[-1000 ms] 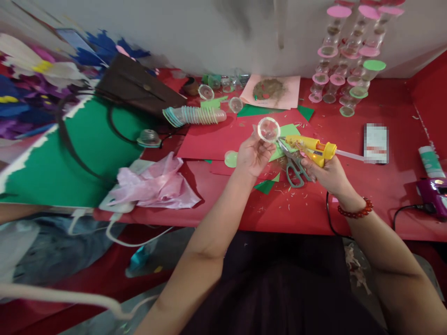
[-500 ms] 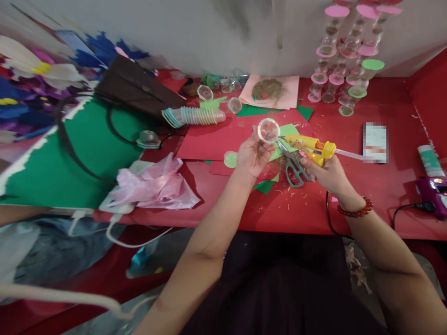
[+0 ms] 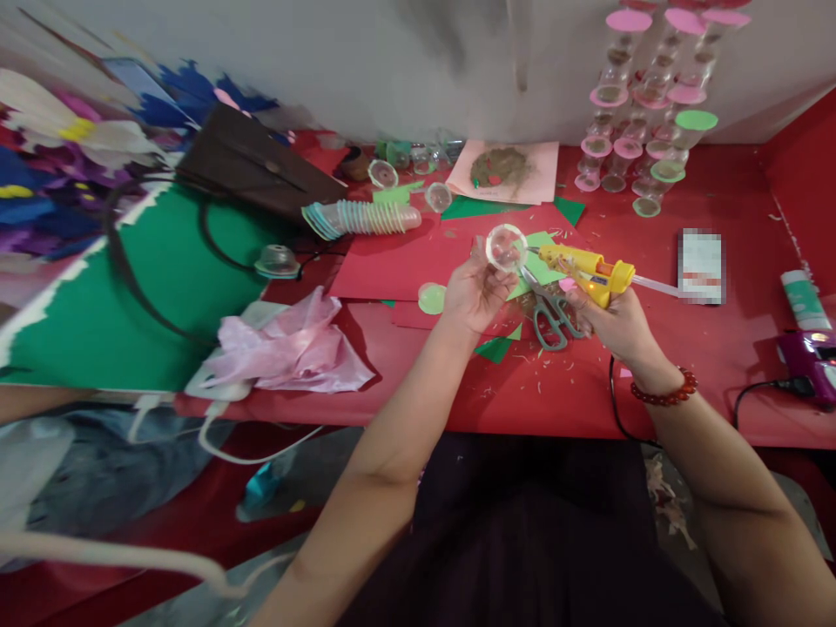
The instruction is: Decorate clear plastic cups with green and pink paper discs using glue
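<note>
1. The left hand (image 3: 480, 292) grasped a clear plastic cup (image 3: 506, 248) at its fingertips, the round rim turned up toward the camera.
2. The right hand (image 3: 614, 326) was wrapped around the handle of a yellow glue gun (image 3: 581, 261), which pointed leftward from it, toward the left hand. A small orange light glowed on the gun, and a translucent glue stick (image 3: 657, 285) stuck out of its back end, to the right of the right hand.
3. The nozzle stood at the cup's rim, just to the right of the left fingertips; whether it touched could not be told.
4. A red beaded bracelet (image 3: 664, 389) circled the right wrist.
5. Gray-handled scissors (image 3: 552, 320) lay between the two hands, right beside the right hand's fingers.
6. Just left of the left hand lay a pale green disc (image 3: 432, 299), and beyond it a red sheet (image 3: 392, 261).
7. Farther beyond the left hand, a nested stack of cups (image 3: 372, 218) lay on its side; well to that hand's left was a crumpled pink bag (image 3: 300, 344).
8. Beyond both hands, a brown pile (image 3: 500, 165) rested on a pale pink sheet (image 3: 545, 165).
9. Well to the right of the right hand sat a purple device (image 3: 816, 361), plugged to a black cord.
</note>
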A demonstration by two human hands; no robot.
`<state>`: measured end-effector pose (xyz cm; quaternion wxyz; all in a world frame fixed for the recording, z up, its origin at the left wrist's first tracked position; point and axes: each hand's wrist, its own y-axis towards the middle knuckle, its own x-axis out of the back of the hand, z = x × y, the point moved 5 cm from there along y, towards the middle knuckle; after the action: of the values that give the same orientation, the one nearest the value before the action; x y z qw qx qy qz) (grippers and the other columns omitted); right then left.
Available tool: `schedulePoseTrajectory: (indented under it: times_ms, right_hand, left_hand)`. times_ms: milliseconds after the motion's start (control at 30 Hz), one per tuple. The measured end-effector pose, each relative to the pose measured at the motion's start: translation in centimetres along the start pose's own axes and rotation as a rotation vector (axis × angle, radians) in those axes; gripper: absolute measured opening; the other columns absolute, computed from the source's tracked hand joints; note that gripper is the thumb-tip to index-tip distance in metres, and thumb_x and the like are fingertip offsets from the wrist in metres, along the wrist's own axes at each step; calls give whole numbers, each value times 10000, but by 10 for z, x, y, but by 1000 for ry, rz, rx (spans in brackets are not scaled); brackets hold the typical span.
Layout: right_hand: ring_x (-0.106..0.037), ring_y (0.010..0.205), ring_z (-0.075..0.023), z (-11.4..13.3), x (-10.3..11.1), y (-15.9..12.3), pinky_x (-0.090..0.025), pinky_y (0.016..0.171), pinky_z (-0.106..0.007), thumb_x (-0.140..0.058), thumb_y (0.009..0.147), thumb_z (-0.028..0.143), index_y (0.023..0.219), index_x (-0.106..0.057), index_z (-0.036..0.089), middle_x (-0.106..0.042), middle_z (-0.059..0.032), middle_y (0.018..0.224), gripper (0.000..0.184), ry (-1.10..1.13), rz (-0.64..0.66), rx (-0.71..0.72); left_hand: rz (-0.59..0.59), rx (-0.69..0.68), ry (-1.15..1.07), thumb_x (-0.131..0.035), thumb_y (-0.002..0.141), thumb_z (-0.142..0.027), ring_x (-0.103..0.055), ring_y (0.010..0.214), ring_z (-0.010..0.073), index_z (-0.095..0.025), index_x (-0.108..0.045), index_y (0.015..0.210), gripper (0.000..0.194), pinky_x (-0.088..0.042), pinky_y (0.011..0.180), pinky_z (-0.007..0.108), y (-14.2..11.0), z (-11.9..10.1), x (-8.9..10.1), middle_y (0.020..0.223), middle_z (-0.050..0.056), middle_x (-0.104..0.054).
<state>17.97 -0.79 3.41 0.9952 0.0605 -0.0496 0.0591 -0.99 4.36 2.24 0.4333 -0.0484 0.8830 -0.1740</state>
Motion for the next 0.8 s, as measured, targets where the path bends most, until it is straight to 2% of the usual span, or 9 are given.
schedulePoseTrajectory:
  times_ms: [133,267,433,567,700,800]
  right_hand:
    - [-385,430,-75,0,2,-1,-343,432,-250,-813,857,647,875,-668,213,-444,102,497,459,-16,-63,-14]
    - [-392,433,-82,4,-4,-4,-364,427,-263,-799,838,722,853,-642,236,-455,94,531,510,110,-18,59]
    - [-460,530,-109,7,-13,-6,-434,491,-279,-797,891,627,932,-670,243,-505,64,609,406,79,76,115]
    - [-582,669,-146,7,-13,-5,-548,617,-306,-796,905,547,957,-692,243,-582,27,700,325,46,81,136]
    - [-612,697,-158,6,-13,-4,-579,646,-321,-790,905,524,946,-698,242,-617,9,725,299,36,82,136]
    - [-624,712,-169,5,-12,-3,-583,637,-327,-783,906,539,967,-714,239,-643,-9,752,314,13,63,144]
  left_hand:
    - [-12,41,10,-491,1093,-217,-404,450,57,-153,-681,853,312,-440,529,196,-2,3,-1,596,-23,-574]
    - [15,64,6,-475,1100,-209,-421,453,50,-141,-733,929,317,-430,530,191,-1,9,-1,650,2,-626]
    - [60,95,-6,-467,1089,-162,-437,461,43,-128,-760,961,321,-415,519,176,0,17,-2,663,3,-617]
    - [52,87,-2,-498,1078,-167,-424,467,43,-145,-769,978,289,-419,514,173,0,18,-1,680,-3,-622]
    - [89,118,40,-586,1028,-145,-444,486,57,-156,-766,940,201,-432,515,180,0,21,-1,679,-1,-622]
    - [63,137,81,-616,1017,-165,-433,489,58,-163,-757,897,185,-451,530,184,0,24,1,690,0,-624]
